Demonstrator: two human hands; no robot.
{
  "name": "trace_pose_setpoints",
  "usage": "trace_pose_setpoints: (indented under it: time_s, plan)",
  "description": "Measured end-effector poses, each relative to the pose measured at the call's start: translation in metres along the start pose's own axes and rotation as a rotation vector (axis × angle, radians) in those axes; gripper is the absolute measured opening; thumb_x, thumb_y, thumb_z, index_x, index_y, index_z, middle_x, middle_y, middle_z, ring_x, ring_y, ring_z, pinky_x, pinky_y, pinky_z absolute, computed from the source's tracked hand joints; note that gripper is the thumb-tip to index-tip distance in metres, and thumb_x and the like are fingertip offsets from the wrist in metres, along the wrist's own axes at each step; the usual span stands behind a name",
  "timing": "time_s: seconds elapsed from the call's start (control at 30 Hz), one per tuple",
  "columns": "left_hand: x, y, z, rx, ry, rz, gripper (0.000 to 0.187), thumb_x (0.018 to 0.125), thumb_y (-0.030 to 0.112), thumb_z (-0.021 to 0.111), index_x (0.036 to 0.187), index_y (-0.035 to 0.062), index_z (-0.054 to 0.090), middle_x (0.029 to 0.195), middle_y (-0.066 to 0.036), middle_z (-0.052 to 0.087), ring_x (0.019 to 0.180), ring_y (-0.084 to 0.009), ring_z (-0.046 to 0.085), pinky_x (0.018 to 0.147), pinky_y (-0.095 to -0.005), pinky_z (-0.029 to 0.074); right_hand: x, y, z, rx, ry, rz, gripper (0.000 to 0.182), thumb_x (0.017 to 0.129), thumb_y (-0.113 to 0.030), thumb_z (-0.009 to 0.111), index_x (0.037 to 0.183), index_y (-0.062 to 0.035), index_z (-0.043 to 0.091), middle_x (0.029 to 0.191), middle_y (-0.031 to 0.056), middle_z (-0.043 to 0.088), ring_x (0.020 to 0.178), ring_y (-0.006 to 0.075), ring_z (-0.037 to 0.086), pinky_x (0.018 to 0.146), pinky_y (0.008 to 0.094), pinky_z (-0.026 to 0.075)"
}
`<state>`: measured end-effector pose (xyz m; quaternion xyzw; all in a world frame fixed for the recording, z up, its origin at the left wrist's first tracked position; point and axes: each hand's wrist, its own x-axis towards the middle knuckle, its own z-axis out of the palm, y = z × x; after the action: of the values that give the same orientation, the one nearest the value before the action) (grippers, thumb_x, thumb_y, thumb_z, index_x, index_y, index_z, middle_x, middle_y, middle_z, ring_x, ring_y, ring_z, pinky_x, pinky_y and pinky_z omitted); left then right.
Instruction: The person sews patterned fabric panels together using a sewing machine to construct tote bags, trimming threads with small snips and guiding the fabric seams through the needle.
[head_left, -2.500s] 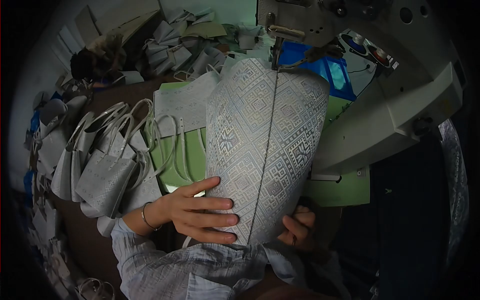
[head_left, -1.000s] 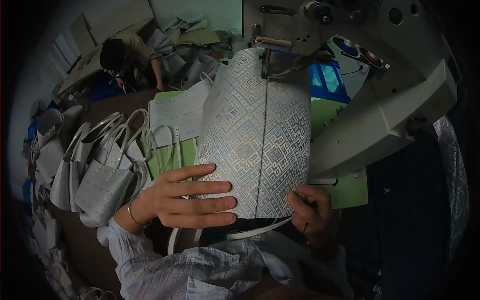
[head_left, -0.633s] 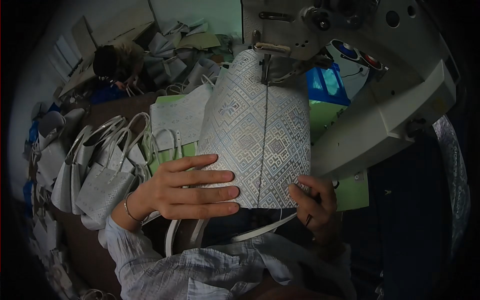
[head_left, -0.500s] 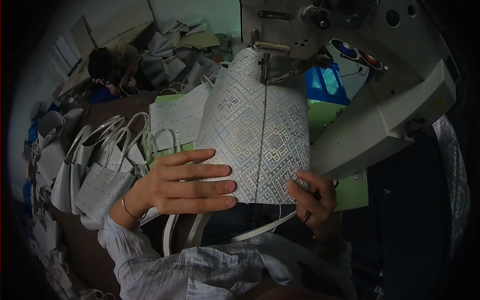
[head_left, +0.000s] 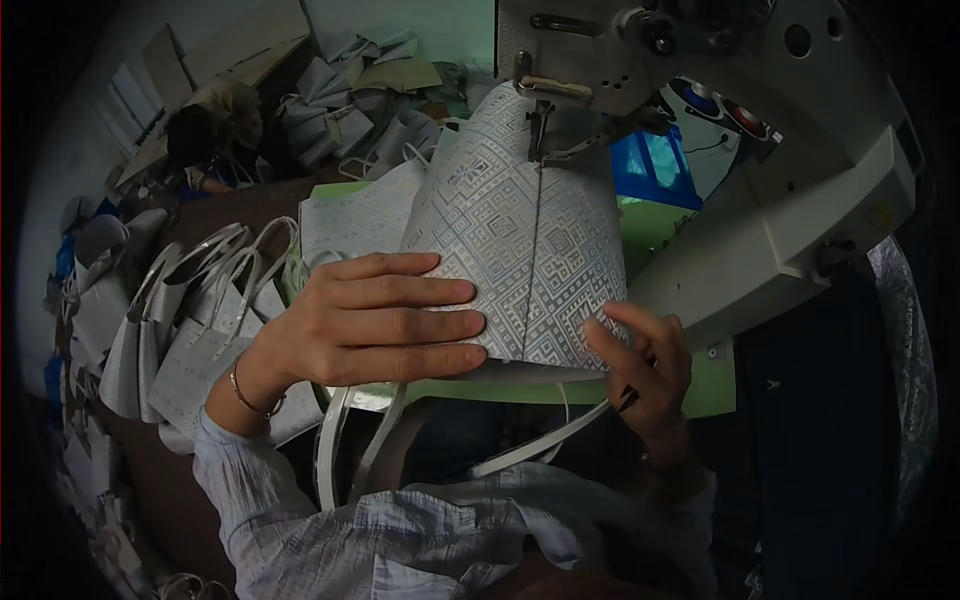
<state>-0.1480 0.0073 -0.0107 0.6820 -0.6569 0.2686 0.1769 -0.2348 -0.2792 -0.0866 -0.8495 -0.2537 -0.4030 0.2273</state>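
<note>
**Curved, silver-grey patterned piece set under the grey sewing machine**

The piece's far end lies beneath the metal presser foot, its dark lengthwise seam lined up with it, apparently for guidance. The left hand is laid flat with fingers extended, seemingly to steady the near left side; its thumb is hidden. The right hand is half-curled at the near right corner; whether material is pinched there cannot be told. Pale straps are looped below the near edge, where they could snag. Reach is limited leftward by heaped silver-grey handbags and rightward by the machine's pale, slanting arm.
</note>
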Motion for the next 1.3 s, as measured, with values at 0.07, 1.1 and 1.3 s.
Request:
trace_pose_setpoints:
  time_s: [0.07, 1.1, 1.3]
  plan:
    - [0.003, -0.001, -0.001, 0.014, -0.008, -0.008, 0.028, 0.076, 0.017, 0.072, 0.103, 0.0203, 0.072, 0.104, 0.004, 0.070, 0.105, -0.0181, 0.065, 0.091, -0.0373, 0.055, 0.000, 0.004, 0.000, -0.021, -0.005, 0.003, 0.031, 0.081, -0.026, 0.068, 0.112, -0.0209, 0.069, 0.110, 0.0000, 0.062, 0.067, 0.0133, 0.046, 0.055, 0.0252, 0.040]
    - [0.022, -0.049, -0.004, 0.028, -0.047, 0.010, 0.025, 0.075, 0.006, 0.068, 0.098, 0.0119, 0.073, 0.098, -0.003, 0.071, 0.101, -0.0245, 0.067, 0.082, -0.0379, 0.057, 0.043, 0.032, 0.006, -0.033, -0.028, 0.012, 0.058, 0.062, 0.001, 0.073, 0.115, -0.0211, 0.070, 0.108, 0.0044, 0.064, 0.071, 0.0173, 0.053, 0.054, 0.0261, 0.045]
    - [0.028, -0.057, -0.005, -0.021, -0.049, -0.002, 0.030, 0.072, -0.001, 0.066, 0.099, 0.0095, 0.072, 0.100, -0.005, 0.070, 0.101, -0.0271, 0.067, 0.082, -0.0373, 0.058, 0.051, 0.036, 0.006, -0.022, -0.054, 0.019, 0.062, 0.061, 0.002, 0.073, 0.118, -0.0222, 0.068, 0.109, 0.0042, 0.064, 0.072, 0.0171, 0.053, 0.055, 0.0269, 0.045]
